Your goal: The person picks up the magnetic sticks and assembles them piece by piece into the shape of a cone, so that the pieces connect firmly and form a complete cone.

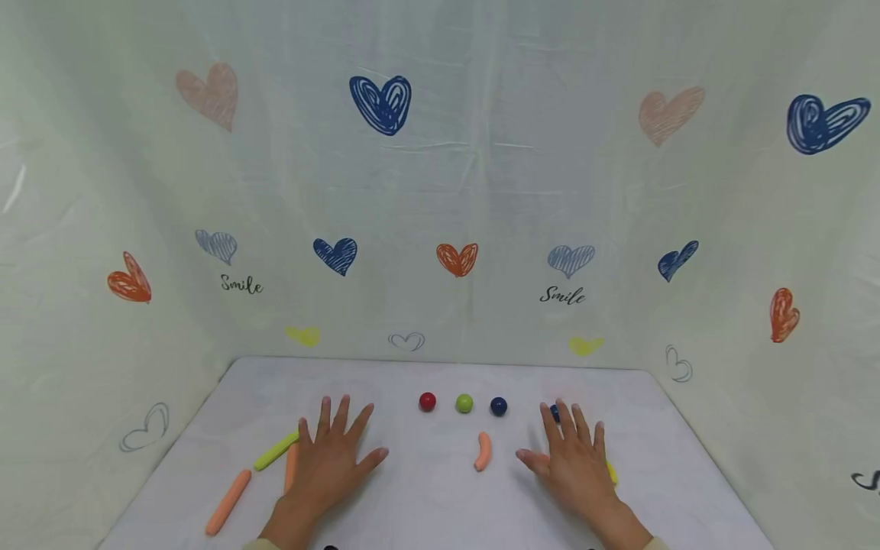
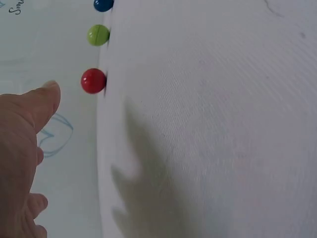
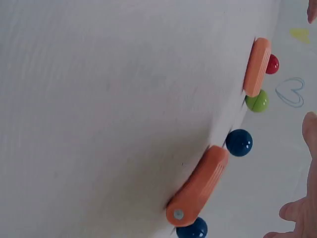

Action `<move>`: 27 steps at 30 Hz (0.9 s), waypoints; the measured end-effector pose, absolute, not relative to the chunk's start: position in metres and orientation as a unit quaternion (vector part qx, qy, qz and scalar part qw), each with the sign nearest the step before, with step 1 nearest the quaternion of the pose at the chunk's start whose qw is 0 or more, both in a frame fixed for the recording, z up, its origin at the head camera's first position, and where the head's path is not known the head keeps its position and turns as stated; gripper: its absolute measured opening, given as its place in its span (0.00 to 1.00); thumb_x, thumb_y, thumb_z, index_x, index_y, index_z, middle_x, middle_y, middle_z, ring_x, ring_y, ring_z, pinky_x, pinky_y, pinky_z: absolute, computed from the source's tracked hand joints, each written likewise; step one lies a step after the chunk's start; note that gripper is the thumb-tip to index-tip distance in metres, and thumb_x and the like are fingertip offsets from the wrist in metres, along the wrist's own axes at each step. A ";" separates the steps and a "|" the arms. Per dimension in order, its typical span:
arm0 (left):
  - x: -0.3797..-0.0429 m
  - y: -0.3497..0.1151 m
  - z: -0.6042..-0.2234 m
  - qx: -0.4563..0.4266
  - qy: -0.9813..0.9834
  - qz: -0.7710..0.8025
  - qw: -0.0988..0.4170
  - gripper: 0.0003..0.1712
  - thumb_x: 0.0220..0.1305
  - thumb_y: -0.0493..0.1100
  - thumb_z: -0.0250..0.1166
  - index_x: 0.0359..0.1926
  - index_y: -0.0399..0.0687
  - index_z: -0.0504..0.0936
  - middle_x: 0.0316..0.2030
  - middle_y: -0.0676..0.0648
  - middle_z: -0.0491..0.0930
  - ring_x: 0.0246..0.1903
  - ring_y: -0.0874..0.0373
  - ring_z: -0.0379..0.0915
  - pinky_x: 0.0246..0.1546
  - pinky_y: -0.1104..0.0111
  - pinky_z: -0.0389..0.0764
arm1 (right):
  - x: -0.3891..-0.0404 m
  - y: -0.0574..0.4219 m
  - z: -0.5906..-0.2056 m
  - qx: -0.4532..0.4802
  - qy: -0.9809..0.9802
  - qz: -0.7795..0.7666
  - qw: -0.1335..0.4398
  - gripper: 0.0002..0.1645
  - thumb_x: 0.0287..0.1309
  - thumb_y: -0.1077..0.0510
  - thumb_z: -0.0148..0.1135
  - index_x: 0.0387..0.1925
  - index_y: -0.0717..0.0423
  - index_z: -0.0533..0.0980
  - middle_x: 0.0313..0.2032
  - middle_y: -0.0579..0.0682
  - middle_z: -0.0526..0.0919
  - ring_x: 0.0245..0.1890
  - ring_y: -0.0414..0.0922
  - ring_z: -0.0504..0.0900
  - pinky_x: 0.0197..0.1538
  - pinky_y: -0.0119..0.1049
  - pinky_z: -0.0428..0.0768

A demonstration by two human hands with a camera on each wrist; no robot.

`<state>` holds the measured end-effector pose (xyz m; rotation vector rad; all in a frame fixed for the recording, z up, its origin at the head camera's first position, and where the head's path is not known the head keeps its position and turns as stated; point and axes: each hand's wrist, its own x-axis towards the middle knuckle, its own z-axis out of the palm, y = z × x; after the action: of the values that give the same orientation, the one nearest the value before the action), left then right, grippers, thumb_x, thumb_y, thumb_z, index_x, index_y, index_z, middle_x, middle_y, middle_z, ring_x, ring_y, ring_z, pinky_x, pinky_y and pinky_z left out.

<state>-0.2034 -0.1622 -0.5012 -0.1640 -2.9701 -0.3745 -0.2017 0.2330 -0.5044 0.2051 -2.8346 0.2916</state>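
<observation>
My left hand [image 1: 330, 462], fingers spread, is held over the left of the white table, holding nothing. Beside and partly beneath it lie a yellow-green stick [image 1: 276, 451] and an orange stick [image 1: 291, 466]; a second orange stick [image 1: 228, 503] is farther left. On the right, my right hand [image 1: 576, 466] is spread the same way, with nothing in it. It partly hides a dark blue ball [image 1: 554, 413], a yellow piece [image 1: 612, 473] and an orange piece [image 3: 198, 188] with a grey dot at one end. Between the hands lies a short curved orange piece [image 1: 483, 451].
Toward the back of the table [image 1: 412, 504], a red ball [image 1: 428, 402], a green ball [image 1: 464, 403] and another dark blue ball [image 1: 498, 406] stand in a row. A white curtain [image 1: 440, 176] printed with hearts hangs behind and at both sides.
</observation>
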 end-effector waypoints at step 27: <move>-0.283 -0.095 -0.528 0.018 -0.928 -0.371 0.029 0.43 0.60 0.49 0.80 0.75 0.57 0.74 0.69 0.38 0.74 0.68 0.37 0.65 0.65 0.40 0.74 | -0.204 0.148 -0.515 0.034 -0.936 0.345 0.059 0.48 0.56 0.41 0.79 0.71 0.60 0.72 0.67 0.62 0.76 0.69 0.62 0.73 0.68 0.62 0.74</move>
<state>-0.2828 -0.0950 -0.5277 0.0558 -2.8637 -1.1435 -0.2037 0.1485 -0.5152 0.1041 -2.8346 1.0462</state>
